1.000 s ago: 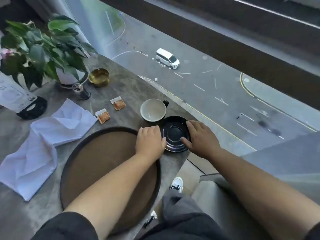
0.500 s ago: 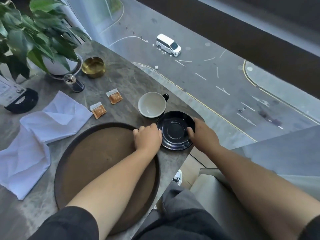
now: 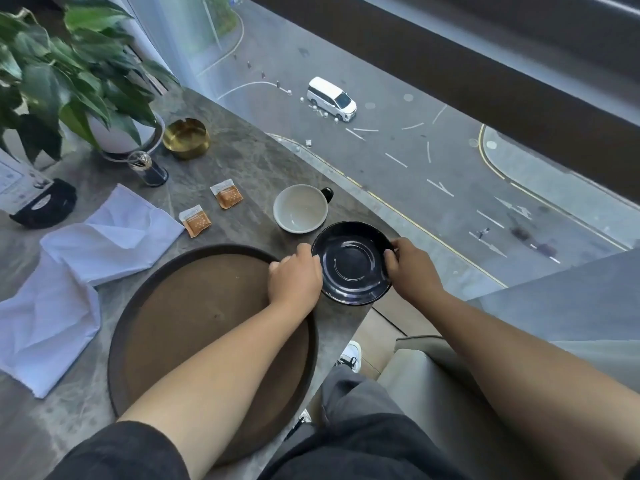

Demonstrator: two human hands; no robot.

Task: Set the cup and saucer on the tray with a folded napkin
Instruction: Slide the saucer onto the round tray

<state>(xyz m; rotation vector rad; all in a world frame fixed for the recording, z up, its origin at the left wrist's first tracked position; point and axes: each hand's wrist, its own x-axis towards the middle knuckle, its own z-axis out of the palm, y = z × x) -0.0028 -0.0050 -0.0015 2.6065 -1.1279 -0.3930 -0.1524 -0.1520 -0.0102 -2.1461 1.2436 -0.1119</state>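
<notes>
A dark glossy saucer [image 3: 352, 263] sits near the table's right edge, tilted slightly. My left hand [image 3: 294, 277] grips its left rim and my right hand [image 3: 410, 268] grips its right rim. Just behind it stands a pale cup [image 3: 300, 208] with a black handle, empty and upright on the table. A round brown tray [image 3: 194, 327] with a dark rim lies left of the saucer, under my left forearm, with nothing on it. A crumpled white napkin [image 3: 74, 275] lies unfolded on the table left of the tray.
Two orange sachets [image 3: 209, 211] lie behind the tray. Further back are a brass ashtray [image 3: 187, 137], a small dark jar [image 3: 148, 168] and a potted plant [image 3: 69, 81]. The grey stone table [image 3: 249, 168] ends at a glass window over a street.
My right hand slid from over the saucer to its right rim, and both hands now clasp it. The saucer looks slightly raised and tilted. The camera has moved closer.
</notes>
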